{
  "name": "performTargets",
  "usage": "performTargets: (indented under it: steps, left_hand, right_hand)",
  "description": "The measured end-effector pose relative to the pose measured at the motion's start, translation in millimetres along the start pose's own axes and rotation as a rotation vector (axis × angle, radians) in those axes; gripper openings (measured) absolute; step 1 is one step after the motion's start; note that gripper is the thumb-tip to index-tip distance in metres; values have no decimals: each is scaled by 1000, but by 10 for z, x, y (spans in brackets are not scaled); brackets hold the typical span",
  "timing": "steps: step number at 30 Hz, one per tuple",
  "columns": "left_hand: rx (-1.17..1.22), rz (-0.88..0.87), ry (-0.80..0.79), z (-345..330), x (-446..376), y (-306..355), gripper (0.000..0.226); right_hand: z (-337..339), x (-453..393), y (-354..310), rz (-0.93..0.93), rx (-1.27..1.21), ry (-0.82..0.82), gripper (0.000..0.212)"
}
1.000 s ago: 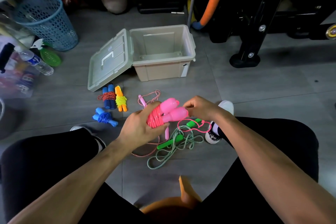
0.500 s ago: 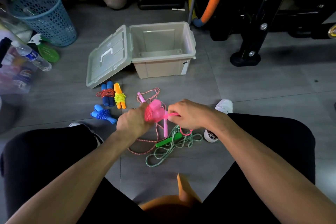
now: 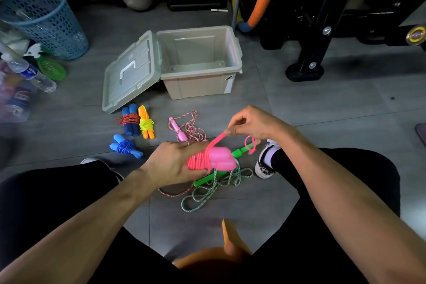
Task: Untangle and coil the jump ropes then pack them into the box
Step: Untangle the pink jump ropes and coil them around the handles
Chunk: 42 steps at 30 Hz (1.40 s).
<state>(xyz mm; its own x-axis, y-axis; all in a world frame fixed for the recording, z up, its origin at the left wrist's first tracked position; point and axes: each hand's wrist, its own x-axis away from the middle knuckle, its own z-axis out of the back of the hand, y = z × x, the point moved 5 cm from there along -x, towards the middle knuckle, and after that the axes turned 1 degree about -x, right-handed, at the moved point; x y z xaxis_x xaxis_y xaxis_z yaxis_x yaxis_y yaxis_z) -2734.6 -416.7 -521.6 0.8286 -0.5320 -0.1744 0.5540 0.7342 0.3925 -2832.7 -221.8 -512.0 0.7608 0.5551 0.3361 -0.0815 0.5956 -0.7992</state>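
1. Left hand (image 3: 171, 163) curled round the pink handles (image 3: 221, 162), holding them side by side with the pink cord (image 3: 199, 161) already wound over them in several turns.
2. Right hand (image 3: 250, 123) pinching the free run of that cord between thumb and fingertips, drawn taut up from the bundle; the loose tail (image 3: 252, 144) hanging in small loops just beyond the right wrist.
3. Best kept taut while wrapping, each turn laid beside the last rather than on top, so nothing slips off the handle ends.
4. Handles best held parallel and squeezed firmly, or the bundle probably twists and loosens.
5. Last short length best tucked under a turn, as a judgement, to lock the coil.
6. Care needed over the floor: green rope (image 3: 214, 188) and pink-and-white striped rope (image 3: 191, 128) lying loose directly below, easy to snag with the dangling tail.
7. Three finished bundles near the lid (image 3: 129, 71): red-and-blue (image 3: 129, 121), yellow-and-orange (image 3: 146, 123), blue (image 3: 124, 147).
8. Box (image 3: 200, 84) open on the floor beyond the ropes, nothing visible inside; packing not yet begun.
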Motion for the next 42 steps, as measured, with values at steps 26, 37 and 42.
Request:
performTargets:
  steps: [26,37,42]
  left_hand:
    - [247,834,62,-76,28,-362,63]
    - [-289,386,-336,-365,58,-139,72]
    - [-364,28,-126,-303,48,18,70]
  right_hand:
    - [-481,251,-304,10,391,-130,31]
    - [0,335,-648,180,172,83,21]
    - [158,247,-562,134,17,193,29]
